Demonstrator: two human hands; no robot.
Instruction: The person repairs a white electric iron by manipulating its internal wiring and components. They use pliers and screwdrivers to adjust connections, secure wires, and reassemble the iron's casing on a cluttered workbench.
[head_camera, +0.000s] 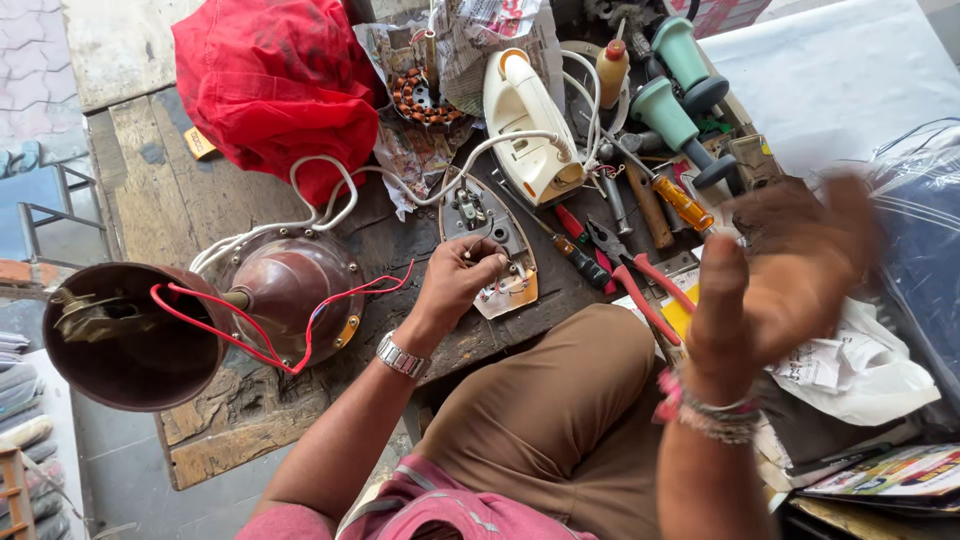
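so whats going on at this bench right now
A person sits at a worn wooden workbench with a clothes iron taken apart. Their left hand rests its fingers on the iron's metal soleplate, while the cream iron housing lies just beyond it, its white cord trailing left. The right hand is raised, open and blurred, holding nothing. Red-handled pliers and screwdrivers lie between the hands. A brown ceiling fan motor with red wires sits to the left.

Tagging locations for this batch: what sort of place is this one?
Most likely a small appliance repair stall. A rough wooden bench holds an opened iron: soleplate under the left hand, its cream shell beside it. Screwdrivers, red pliers and a dismantled fan motor lie around.
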